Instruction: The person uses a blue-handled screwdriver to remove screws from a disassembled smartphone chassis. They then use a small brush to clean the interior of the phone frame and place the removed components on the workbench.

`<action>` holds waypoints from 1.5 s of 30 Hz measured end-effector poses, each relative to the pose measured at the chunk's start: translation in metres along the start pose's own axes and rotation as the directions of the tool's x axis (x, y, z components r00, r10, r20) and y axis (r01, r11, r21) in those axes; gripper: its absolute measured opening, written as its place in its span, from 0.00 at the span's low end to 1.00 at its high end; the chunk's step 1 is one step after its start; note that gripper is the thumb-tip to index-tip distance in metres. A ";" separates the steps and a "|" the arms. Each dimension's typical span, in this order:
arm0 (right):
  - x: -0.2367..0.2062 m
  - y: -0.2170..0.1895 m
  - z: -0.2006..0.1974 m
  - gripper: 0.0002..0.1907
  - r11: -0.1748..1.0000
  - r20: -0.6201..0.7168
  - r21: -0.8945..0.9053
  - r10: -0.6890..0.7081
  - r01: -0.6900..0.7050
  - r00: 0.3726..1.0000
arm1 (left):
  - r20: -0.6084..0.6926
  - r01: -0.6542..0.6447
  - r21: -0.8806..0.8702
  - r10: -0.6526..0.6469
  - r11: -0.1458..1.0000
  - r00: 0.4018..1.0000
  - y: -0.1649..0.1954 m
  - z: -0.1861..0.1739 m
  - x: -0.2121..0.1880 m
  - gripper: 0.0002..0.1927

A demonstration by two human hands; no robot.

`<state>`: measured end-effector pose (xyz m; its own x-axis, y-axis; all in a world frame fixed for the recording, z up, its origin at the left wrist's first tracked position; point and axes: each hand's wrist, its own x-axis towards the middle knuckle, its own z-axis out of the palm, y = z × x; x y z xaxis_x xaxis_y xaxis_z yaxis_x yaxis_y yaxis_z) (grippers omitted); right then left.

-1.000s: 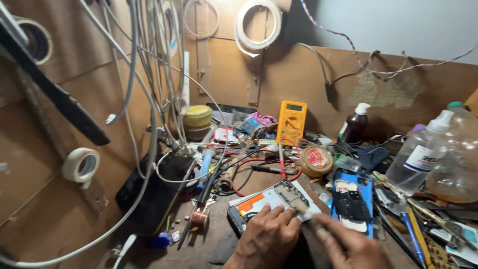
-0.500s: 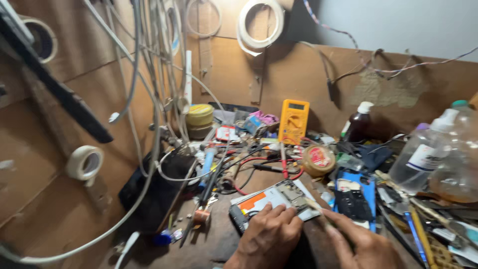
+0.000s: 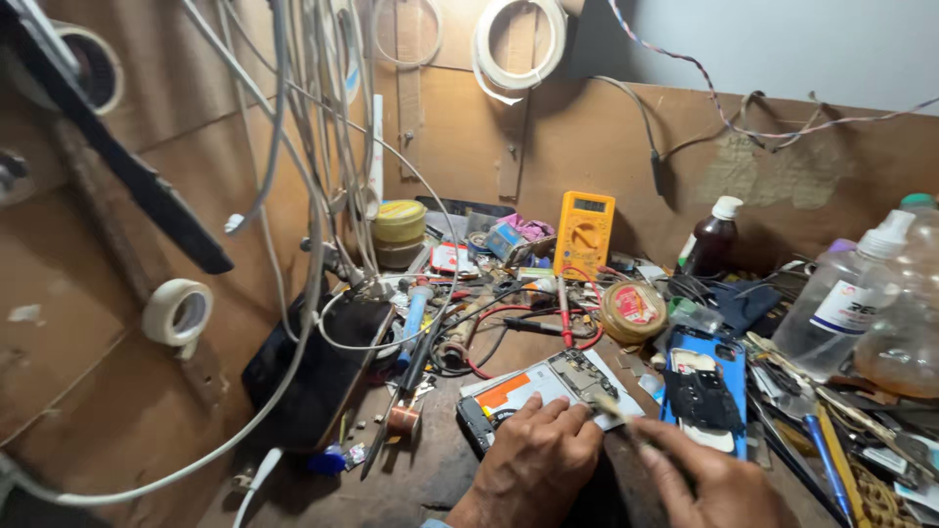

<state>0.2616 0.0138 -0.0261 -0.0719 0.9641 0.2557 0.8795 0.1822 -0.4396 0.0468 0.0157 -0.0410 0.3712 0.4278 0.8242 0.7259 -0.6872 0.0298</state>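
left hand (image 3: pixel 533 460): lies flat on the opened phone (image 3: pixel 543 389), fingers pressing its lower edge, pins it to the desk (image 3: pixel 421 479)
right hand (image 3: pixel 699 474): pinches a thin pale tool (image 3: pixel 611 408), tip at the phone's right edge
phone: back is off, board and orange-marked battery exposed, lies mid-desk, front
progress: looks opened and being worked inside; nothing visibly lifted out, no sign of reassembly, so I'd judge mid-job
nearby: blue phone shell (image 3: pixel 702 383) just right of it, yellow multimeter (image 3: pixel 584 233) behind, round tin (image 3: pixel 633 311) between
hidden: tool tip contact point too small to read; left palm covers the phone's lower corner; right hand cut off by the frame bottom; wrists out of view
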 end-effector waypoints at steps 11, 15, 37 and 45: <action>-0.002 -0.003 -0.001 0.20 0.997 -0.079 0.013 -0.077 0.078 0.994 | 0.139 0.020 -0.033 -0.015 0.999 0.990 0.000 -0.004 -0.001 0.02; -0.001 -0.001 -0.002 0.20 0.999 -0.017 -0.008 0.039 -0.039 0.999 | 0.108 0.035 -0.034 -0.031 0.999 0.994 0.001 -0.006 0.003 0.02; -0.003 -0.012 -0.003 0.19 0.945 -0.092 0.315 0.124 -0.089 0.988 | -0.017 0.364 -0.185 -0.373 0.913 0.928 -0.003 -0.033 0.019 0.16; 0.001 -0.010 -0.001 0.21 0.959 -0.071 0.260 0.138 -0.115 0.988 | 0.039 0.479 -0.247 -0.485 0.843 0.874 -0.004 -0.027 0.018 0.16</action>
<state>0.2530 0.0132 -0.0204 0.0835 0.9637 0.2534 0.7290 0.1143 -0.6749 0.0351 0.0102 -0.0113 -0.0048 0.7299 0.6835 0.6462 -0.5194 0.5592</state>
